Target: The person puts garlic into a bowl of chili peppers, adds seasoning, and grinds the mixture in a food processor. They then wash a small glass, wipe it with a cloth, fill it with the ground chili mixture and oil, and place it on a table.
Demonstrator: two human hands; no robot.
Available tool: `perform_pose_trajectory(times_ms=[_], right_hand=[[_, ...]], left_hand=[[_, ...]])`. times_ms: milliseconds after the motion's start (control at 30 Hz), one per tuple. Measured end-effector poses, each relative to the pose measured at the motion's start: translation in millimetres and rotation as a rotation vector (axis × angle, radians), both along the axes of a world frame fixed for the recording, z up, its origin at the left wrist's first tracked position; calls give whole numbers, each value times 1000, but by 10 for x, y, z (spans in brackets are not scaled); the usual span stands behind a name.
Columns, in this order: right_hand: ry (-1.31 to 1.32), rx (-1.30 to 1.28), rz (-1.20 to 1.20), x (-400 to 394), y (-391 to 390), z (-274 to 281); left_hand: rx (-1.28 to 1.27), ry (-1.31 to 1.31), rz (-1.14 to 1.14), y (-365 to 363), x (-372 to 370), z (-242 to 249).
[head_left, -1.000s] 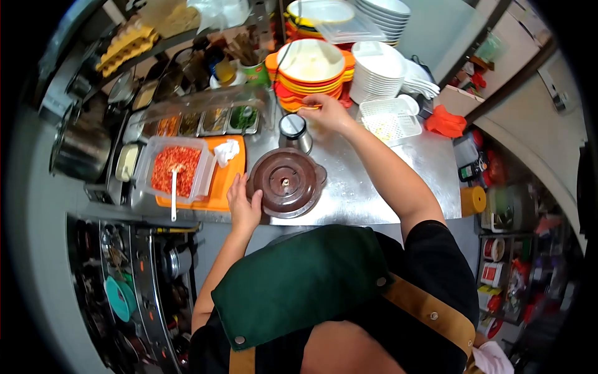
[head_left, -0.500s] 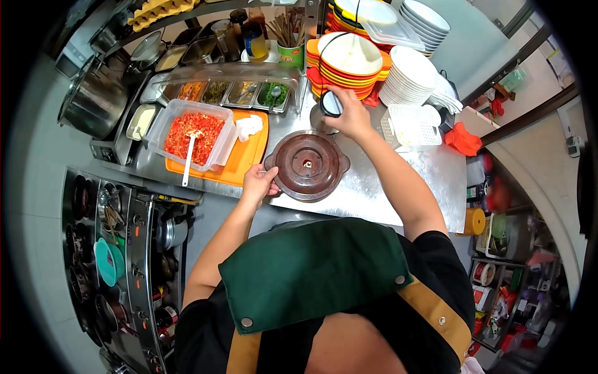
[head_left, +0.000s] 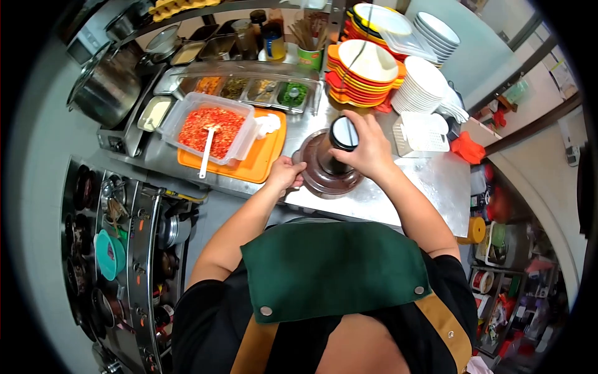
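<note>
A round brown lidded chopper bowl (head_left: 314, 171) stands on the steel counter (head_left: 430, 181) in front of me. My left hand (head_left: 285, 173) grips its left rim. My right hand (head_left: 369, 149) holds a black-and-steel cylindrical unit (head_left: 342, 138) with a white round top, set over the middle of the brown lid. Whether the cylinder is seated on the lid is hidden by my hand.
A clear tub of chopped red chilli (head_left: 212, 128) with a white spoon sits on an orange cutting board (head_left: 264, 158) at left. Behind are condiment trays (head_left: 261, 89), stacked orange plates (head_left: 363, 71), white bowls (head_left: 422, 87), a white basket (head_left: 423, 133) and a big steel pot (head_left: 111, 87).
My right hand picked up the cylindrical unit from behind the bowl and brought it over the brown lid's middle. The left hand stayed on the bowl's rim.
</note>
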State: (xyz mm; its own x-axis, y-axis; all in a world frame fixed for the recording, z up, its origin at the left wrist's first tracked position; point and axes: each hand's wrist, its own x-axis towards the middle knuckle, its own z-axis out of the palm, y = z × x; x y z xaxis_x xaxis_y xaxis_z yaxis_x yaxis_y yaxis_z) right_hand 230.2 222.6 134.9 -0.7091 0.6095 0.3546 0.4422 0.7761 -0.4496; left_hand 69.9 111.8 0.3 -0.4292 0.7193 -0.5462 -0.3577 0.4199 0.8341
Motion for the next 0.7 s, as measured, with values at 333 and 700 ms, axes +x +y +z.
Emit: perform_pose_trajectory(times_ms=[333,700], right_hand=[[-228,19,154,-160,72,61],[-76,56,-138,-142,-296,-113]], left_hand=[[123,-4,-33,-8,-32,-93],[134,-20,7,6,-16,-153]])
